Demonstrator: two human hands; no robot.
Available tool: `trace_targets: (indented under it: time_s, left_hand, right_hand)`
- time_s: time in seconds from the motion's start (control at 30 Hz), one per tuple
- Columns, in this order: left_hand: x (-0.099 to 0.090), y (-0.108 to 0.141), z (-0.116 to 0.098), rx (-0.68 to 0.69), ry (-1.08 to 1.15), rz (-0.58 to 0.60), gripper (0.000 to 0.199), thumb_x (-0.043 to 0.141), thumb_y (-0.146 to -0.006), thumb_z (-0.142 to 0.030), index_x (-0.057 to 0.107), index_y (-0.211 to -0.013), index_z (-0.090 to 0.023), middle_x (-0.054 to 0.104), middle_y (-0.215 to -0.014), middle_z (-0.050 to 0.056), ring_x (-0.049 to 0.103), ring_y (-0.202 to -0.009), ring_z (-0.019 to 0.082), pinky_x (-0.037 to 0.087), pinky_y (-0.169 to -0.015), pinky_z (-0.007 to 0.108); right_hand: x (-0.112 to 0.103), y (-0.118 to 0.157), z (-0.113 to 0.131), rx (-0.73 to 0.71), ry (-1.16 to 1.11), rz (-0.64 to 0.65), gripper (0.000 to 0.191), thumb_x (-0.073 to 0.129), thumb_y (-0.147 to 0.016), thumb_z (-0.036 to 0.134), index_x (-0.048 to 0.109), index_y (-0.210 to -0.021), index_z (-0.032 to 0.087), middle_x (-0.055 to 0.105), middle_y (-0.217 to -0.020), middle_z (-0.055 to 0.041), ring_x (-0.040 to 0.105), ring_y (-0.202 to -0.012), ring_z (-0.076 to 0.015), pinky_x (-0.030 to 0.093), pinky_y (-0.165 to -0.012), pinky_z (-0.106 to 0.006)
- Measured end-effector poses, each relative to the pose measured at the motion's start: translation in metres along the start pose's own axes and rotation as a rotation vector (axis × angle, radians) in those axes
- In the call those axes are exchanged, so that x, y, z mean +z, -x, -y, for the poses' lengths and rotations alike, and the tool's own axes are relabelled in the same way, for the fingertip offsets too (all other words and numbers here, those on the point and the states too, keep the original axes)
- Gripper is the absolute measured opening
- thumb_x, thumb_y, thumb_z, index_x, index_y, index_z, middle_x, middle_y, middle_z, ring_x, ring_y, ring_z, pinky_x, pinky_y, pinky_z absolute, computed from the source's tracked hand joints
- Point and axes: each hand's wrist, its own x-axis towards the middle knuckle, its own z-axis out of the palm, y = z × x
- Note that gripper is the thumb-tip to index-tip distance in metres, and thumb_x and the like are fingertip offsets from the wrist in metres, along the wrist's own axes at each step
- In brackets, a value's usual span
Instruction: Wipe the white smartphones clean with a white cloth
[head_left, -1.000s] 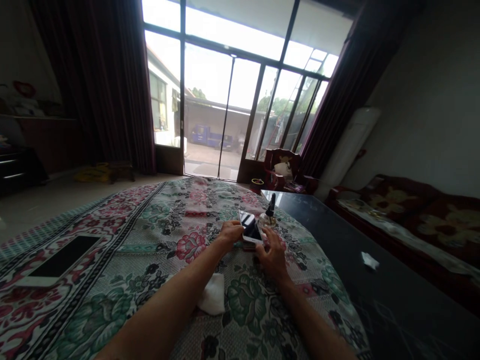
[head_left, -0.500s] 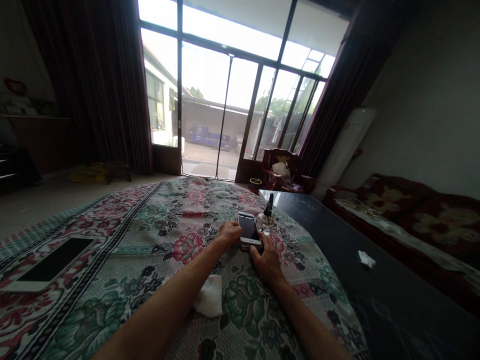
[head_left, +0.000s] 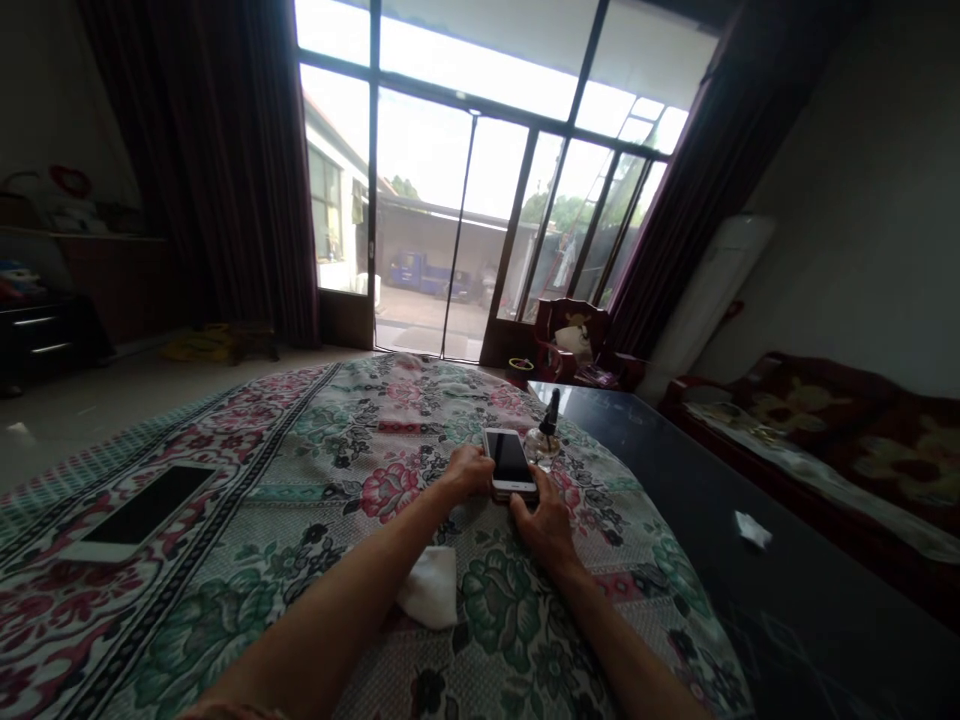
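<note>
A white-edged smartphone (head_left: pixel 510 458) with a dark screen is low over the flowered tablecloth (head_left: pixel 300 560), face up. My left hand (head_left: pixel 471 472) grips its left edge with curled fingers. At the lower right corner, my right hand (head_left: pixel 549 518) holds it between thumb and fingers. A brownish layer shows under the phone's lower edge; I cannot tell what it is. Just beyond my right fingers stands a clear round bottle (head_left: pixel 543 446) with a black top. A folded white cloth (head_left: pixel 430 588) lies beside my left forearm.
A larger white device with a dark screen (head_left: pixel 150 512) lies at the left on the tablecloth. To the right, a dark glossy table (head_left: pixel 675 480) bears a crumpled white tissue (head_left: pixel 752 531). A wooden chair (head_left: pixel 574 340) and a sofa (head_left: pixel 810 400) stand beyond.
The whole view has shifted slightly, so things appear farther right. On the phone's screen, a light strip near the top is no longer visible. Both hands keep their hold on the phone.
</note>
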Motion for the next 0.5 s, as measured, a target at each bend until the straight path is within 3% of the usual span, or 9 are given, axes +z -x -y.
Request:
trace_targets:
  time_s: [0.1, 0.23, 0.33, 0.43, 0.5]
  left_hand:
    - [-0.031, 0.013, -0.001, 0.037, -0.047, -0.079, 0.033, 0.06, -0.07, -0.013, 0.071, -0.101, -0.011, 0.061, -0.054, 0.0, 0.059, -0.05, 0.015, 0.04, -0.049, 0.021]
    - [-0.107, 0.046, 0.01, 0.076, -0.187, -0.256, 0.043, 0.062, -0.067, -0.011, 0.07, -0.109, -0.017, 0.072, -0.077, 0.004, 0.065, -0.071, 0.018, 0.045, -0.065, 0.023]
    - [-0.177, 0.083, 0.03, 0.05, -0.326, -0.411, 0.045, 0.063, -0.066, -0.013, 0.07, -0.11, -0.019, 0.072, -0.088, 0.007, 0.062, -0.097, 0.026, 0.044, -0.082, 0.027]
    - [-0.245, 0.122, 0.059, 0.0, -0.467, -0.543, 0.053, 0.065, -0.066, -0.018, 0.064, -0.118, -0.016, 0.067, -0.112, 0.012, 0.054, -0.116, 0.034, 0.04, -0.091, 0.032]
    - [-0.28, 0.145, 0.082, -0.102, -0.742, -0.61, 0.055, 0.067, -0.067, -0.029, 0.061, -0.12, -0.017, 0.063, -0.12, 0.012, 0.053, -0.117, 0.035, 0.041, -0.091, 0.034]
  right_hand:
    - [-0.007, 0.002, 0.007, -0.173, 0.05, -0.139, 0.047, 0.053, -0.078, 0.033, 0.052, -0.121, 0.015, 0.054, -0.118, -0.0164, 0.048, -0.115, -0.0327, 0.04, -0.099, -0.054]
    - [-0.012, 0.004, 0.029, -0.413, 0.007, -0.165, 0.037, 0.05, -0.082, 0.025, 0.054, -0.119, 0.018, 0.054, -0.112, -0.0133, 0.051, -0.11, -0.0293, 0.042, -0.098, -0.051]
    - [-0.002, 0.004, 0.057, -0.506, -0.07, -0.077, 0.035, 0.048, -0.083, 0.019, 0.055, -0.117, 0.02, 0.055, -0.111, -0.0114, 0.053, -0.107, -0.0266, 0.044, -0.095, -0.047]
    - [0.022, 0.004, 0.095, -0.559, -0.164, 0.076, 0.037, 0.046, -0.081, 0.015, 0.055, -0.117, 0.02, 0.056, -0.114, -0.0107, 0.053, -0.11, -0.0252, 0.045, -0.096, -0.045]
    - [0.044, 0.003, 0.124, -0.567, -0.234, 0.179, 0.039, 0.045, -0.079, 0.012, 0.057, -0.116, 0.02, 0.057, -0.117, -0.0107, 0.053, -0.112, -0.0244, 0.045, -0.098, -0.043]
